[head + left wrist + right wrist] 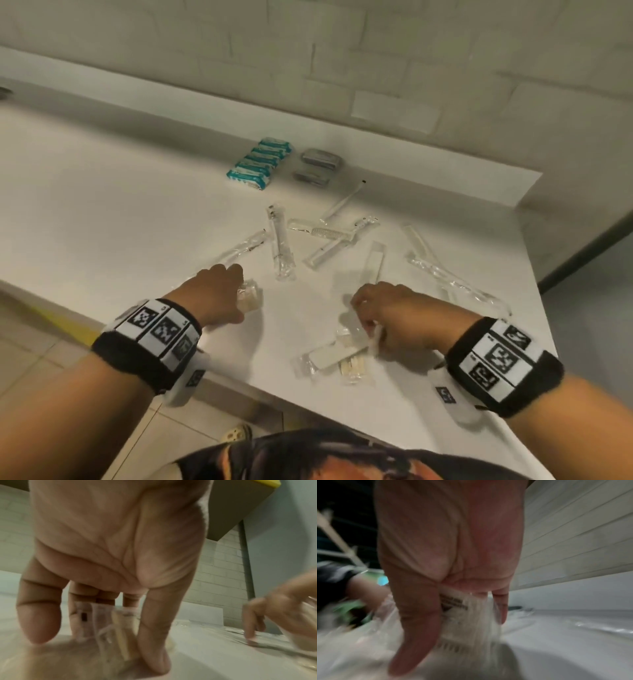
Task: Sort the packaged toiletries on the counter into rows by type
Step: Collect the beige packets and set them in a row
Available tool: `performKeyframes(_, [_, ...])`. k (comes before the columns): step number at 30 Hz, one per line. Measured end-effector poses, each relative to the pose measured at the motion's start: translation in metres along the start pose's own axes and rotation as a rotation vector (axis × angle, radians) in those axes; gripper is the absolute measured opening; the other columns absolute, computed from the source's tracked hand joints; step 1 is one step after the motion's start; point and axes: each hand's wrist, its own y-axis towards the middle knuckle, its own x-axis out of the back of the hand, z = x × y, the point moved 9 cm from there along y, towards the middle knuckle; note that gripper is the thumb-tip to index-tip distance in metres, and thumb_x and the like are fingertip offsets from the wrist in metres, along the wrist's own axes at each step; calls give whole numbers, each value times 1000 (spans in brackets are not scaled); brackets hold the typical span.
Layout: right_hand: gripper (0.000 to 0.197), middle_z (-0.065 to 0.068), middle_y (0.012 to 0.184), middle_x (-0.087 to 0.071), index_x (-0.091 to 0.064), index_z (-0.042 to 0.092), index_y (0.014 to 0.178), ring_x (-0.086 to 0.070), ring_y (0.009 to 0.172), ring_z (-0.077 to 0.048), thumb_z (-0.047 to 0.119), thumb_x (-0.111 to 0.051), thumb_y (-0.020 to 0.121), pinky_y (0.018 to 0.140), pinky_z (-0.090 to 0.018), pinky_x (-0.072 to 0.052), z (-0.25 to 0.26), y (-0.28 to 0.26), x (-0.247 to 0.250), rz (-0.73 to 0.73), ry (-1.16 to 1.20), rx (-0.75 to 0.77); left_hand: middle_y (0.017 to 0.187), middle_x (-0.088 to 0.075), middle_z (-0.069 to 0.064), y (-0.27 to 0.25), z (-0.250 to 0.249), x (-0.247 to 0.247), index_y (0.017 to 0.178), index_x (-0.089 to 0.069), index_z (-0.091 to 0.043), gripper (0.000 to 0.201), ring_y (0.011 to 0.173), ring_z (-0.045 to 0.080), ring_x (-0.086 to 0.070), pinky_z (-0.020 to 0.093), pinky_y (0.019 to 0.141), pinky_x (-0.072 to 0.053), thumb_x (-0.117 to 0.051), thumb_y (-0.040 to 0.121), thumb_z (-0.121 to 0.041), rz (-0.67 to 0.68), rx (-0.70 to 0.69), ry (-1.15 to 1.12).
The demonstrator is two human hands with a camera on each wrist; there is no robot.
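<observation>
On the white counter (137, 212), my left hand (241, 295) grips a small clear packet of beige sticks (250, 296). The left wrist view shows this packet (111, 626) upright between thumb and fingers, just above the counter. My right hand (370, 329) pinches a white printed packet (376, 338). In the right wrist view that packet (467, 616) sits between thumb and fingers. Below the right hand lies a small pile of clear packets (334, 359). Against the back stand a row of teal packets (259, 163) and two grey packets (317, 166).
Several clear-wrapped toothbrushes and combs (329, 236) lie scattered across the middle of the counter, and more lie to the right (452, 277). The counter's front edge runs diagonally just below my wrists. A tiled wall (376, 68) backs the counter.
</observation>
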Motion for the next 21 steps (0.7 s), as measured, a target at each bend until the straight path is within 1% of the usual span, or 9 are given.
performKeyframes(3, [4,8,94,-45,-52,26,86,-39,85,-15,24,-54,83,70,-29,-33,19,7,-4,-59,-118,89,119,-51,3,0,5,0,127,-40,-21,72,107,23,-54,29,79,-45,-76,68,-39,-13,47,-86])
performKeyframes(7, [7,9,92,-55,-53,30,88,-54,78,-12,26,-57,83,66,-28,-47,-15,14,10,-115,141,-132,106,-44,1,-5,11,-1,123,-46,-20,69,104,24,-53,33,82,-48,-75,66,-47,-5,101,-63])
performKeyframes(10, [20,4,99,-53,-48,29,87,-54,80,-14,24,-66,79,66,-28,-44,-38,13,28,-187,141,-242,97,-43,-1,-7,7,-1,115,-46,-18,60,90,20,-52,30,72,-43,-75,69,-44,3,73,-97])
performKeyframes(12, [23,3,101,-54,-49,27,87,-55,85,-18,18,-67,78,71,-32,-48,-29,7,36,-147,106,-204,93,-50,-4,-6,1,-2,113,-44,-18,54,85,19,-53,29,67,-40,-73,72,-39,21,27,-118])
performKeyframes(14, [22,4,103,-58,-54,25,91,-60,85,-18,9,-64,79,72,-36,-55,-6,1,22,12,171,-101,91,-53,-7,-4,-5,-3,113,-44,-21,51,85,18,-56,29,67,-40,-72,74,-37,28,-17,-143])
performKeyframes(16, [36,8,105,-58,-55,35,105,-62,85,-15,7,-61,83,69,-34,-56,22,-5,-8,172,164,-2,91,-55,-8,-1,-13,-3,111,-47,-25,48,86,16,-57,28,66,-41,-72,71,-38,37,-56,-192])
performKeyframes(17, [41,11,105,-57,-51,40,112,-59,84,-14,10,-60,86,68,-31,-53,34,-4,-18,182,69,53,89,-55,-9,1,-18,0,105,-49,-26,43,84,15,-56,27,64,-40,-73,71,-37,37,-84,-225])
performKeyframes(19, [41,9,104,-55,-50,40,119,-56,86,-18,15,-60,88,69,-29,-47,43,3,-24,107,-78,115,83,-56,-9,4,-33,10,89,-52,-28,29,76,10,-55,25,60,-39,-73,71,-35,27,-151,-286])
performKeyframes(21, [45,-2,115,-54,-54,29,124,-56,97,-25,15,-65,83,78,-36,-48,39,10,-17,62,-134,87,88,-65,-5,7,-46,24,88,-59,-26,24,80,12,-61,28,70,-48,-74,73,-37,17,-238,-354])
